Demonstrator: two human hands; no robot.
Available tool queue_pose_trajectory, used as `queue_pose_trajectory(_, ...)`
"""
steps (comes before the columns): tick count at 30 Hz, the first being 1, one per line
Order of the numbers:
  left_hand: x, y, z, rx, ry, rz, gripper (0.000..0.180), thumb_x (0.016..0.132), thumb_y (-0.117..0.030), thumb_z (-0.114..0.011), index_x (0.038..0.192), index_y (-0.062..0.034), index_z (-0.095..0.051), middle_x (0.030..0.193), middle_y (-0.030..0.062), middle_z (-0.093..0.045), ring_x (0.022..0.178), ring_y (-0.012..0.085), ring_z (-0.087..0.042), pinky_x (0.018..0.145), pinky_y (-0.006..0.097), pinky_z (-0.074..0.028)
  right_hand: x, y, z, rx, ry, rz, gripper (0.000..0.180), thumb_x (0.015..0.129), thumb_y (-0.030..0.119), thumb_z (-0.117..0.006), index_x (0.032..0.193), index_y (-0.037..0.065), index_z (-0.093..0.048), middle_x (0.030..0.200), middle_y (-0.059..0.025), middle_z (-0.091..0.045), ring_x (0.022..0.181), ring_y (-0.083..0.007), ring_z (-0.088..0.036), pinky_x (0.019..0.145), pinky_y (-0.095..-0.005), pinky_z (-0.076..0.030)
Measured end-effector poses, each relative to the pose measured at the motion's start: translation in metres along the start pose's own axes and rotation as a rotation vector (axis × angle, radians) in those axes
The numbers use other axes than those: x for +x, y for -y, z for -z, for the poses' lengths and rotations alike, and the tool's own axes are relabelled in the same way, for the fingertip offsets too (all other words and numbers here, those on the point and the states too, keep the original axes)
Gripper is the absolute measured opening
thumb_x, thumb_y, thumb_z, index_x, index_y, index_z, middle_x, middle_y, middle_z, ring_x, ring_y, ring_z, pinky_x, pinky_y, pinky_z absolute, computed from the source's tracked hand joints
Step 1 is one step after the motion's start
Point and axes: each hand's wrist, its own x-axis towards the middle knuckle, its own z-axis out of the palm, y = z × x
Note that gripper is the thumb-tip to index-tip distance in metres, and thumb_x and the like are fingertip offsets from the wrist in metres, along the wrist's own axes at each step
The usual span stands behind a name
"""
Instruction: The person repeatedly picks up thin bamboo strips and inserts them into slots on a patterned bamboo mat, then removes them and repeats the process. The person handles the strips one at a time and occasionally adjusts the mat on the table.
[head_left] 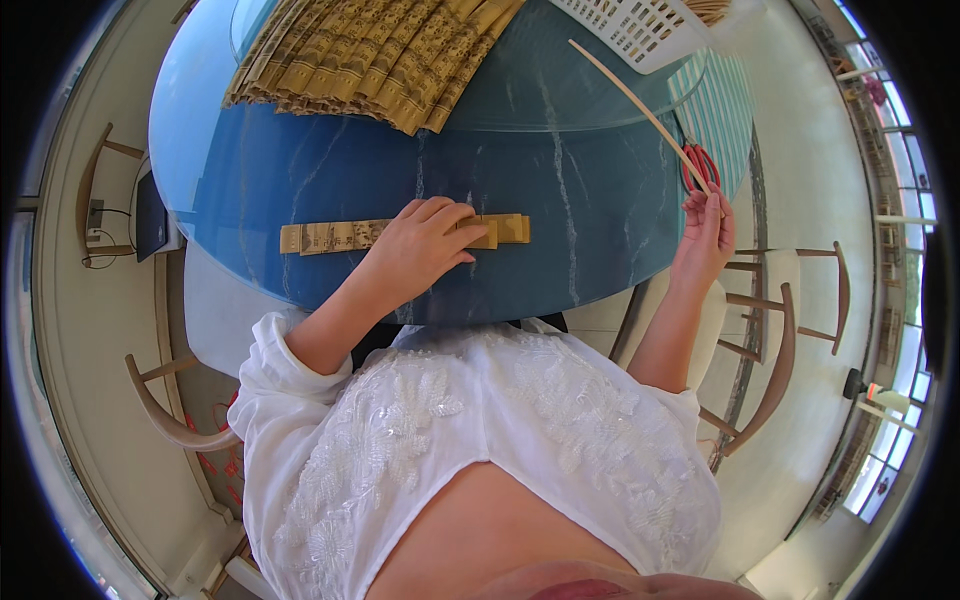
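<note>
My left hand (422, 245) lies flat on a folded strip of gold patterned paper (330, 236) on the blue marbled table (560, 190), pressing its middle down. My right hand (706, 235) is raised beyond the table's right edge, its fingers pinched on the lower end of a long thin bamboo stick (640, 107) that slants up to the left over the table. Red-handled scissors (699, 165) lie on the table just above the right hand.
A large fanned stack of gold patterned paper (370, 55) covers the table's far side. A white slotted basket (640, 30) stands at the far right. Wooden chairs stand to my right (790, 330) and lower left (165, 415).
</note>
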Motion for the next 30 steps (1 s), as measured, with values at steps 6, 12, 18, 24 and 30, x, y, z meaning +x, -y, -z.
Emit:
queue_pose_trajectory(6,0.007,0.000,0.001,0.013,0.024,0.016,0.029,0.077,-0.015,-0.065,0.104,-0.0069,-0.061,0.103,0.0076,-0.056,0.098,0.0260,-0.053,0.084,0.037,-0.044,0.012,-0.007,-0.018,-0.097,0.098,-0.017,0.020,0.091,0.010,-0.053,0.105,-0.003,-0.060,0.088,-0.0109,-0.064,0.078,-0.0147,-0.060,0.073,-0.0275,-0.051)
queue_pose_trajectory(12,0.008,0.002,0.002,0.011,-0.007,0.019,0.030,0.075,-0.015,-0.067,0.103,-0.0059,-0.062,0.100,0.0079,-0.058,0.094,0.0260,-0.055,0.082,0.037,-0.045,0.031,-0.033,-0.041,-0.218,0.312,-0.151,0.025,0.091,0.010,-0.053,0.112,-0.002,-0.058,0.089,-0.0090,-0.064,0.079,-0.0128,-0.060,0.073,-0.0254,-0.050)
queue_pose_trajectory(18,0.009,0.010,0.000,-0.105,-0.034,0.028,0.032,0.071,-0.013,-0.070,0.101,-0.0057,-0.063,0.097,0.0077,-0.059,0.092,0.0260,-0.055,0.081,0.037,-0.046,0.045,-0.043,-0.032,-0.585,0.539,-0.143,0.028,0.087,0.009,-0.058,0.115,0.006,-0.060,0.085,-0.0048,-0.066,0.075,-0.0082,-0.061,0.069,-0.0218,-0.049)
queue_pose_trajectory(24,0.010,0.015,0.001,-0.171,-0.066,0.028,0.032,0.069,-0.013,-0.072,0.099,-0.0057,-0.063,0.096,0.0074,-0.059,0.089,0.0257,-0.056,0.079,0.036,-0.046,0.061,0.001,-0.053,-0.968,0.637,0.182,0.031,0.082,0.009,-0.063,0.113,0.010,-0.061,0.083,-0.0062,-0.065,0.071,-0.0125,-0.062,0.066,-0.0237,-0.049)
queue_pose_trajectory(30,0.005,0.021,-0.003,-0.181,-0.103,0.039,0.032,0.067,-0.014,-0.073,0.097,-0.0061,-0.064,0.095,0.0069,-0.059,0.087,0.0252,-0.055,0.078,0.035,-0.046,0.109,0.052,-0.116,-0.894,0.424,0.851,0.027,0.079,0.004,-0.064,0.106,0.009,-0.063,0.080,-0.0060,-0.064,0.068,-0.0136,-0.061,0.064,-0.0248,-0.049)
